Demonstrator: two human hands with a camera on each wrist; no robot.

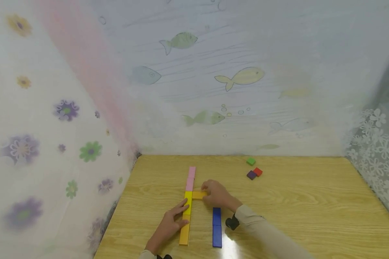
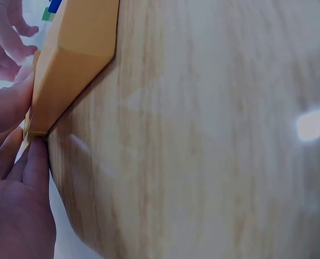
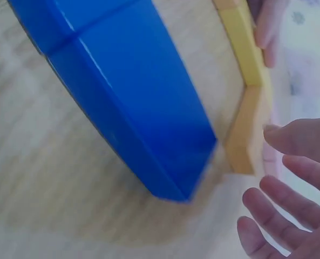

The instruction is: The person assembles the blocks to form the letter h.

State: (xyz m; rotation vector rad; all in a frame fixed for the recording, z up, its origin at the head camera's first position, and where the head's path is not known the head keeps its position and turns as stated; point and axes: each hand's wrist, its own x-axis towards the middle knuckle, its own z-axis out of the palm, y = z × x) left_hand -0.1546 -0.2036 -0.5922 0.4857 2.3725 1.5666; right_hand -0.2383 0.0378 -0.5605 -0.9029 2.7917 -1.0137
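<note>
On the wooden table a straight row runs away from me: an orange block (image 1: 184, 234), a yellow block (image 1: 188, 197) and two pink blocks (image 1: 189, 184). My left hand (image 1: 168, 223) lies along the row's left side, fingertips touching the yellow block and thumb at the orange one. A second orange block (image 1: 198, 195) juts out to the right from the yellow one. Over its right end is my right hand (image 1: 218, 194), fingers loosely spread with nothing held, as the right wrist view shows. Two blue blocks (image 1: 217, 235) lie end to end, nearer me, below the right hand.
Towards the back right of the table (image 1: 304, 201) lie a green block (image 1: 251, 161), a red block (image 1: 258, 171) and a dark purple block (image 1: 251, 175). A wall covering (image 1: 233, 46) with painted fish rises behind the far edge, and a flowered one stands along the left.
</note>
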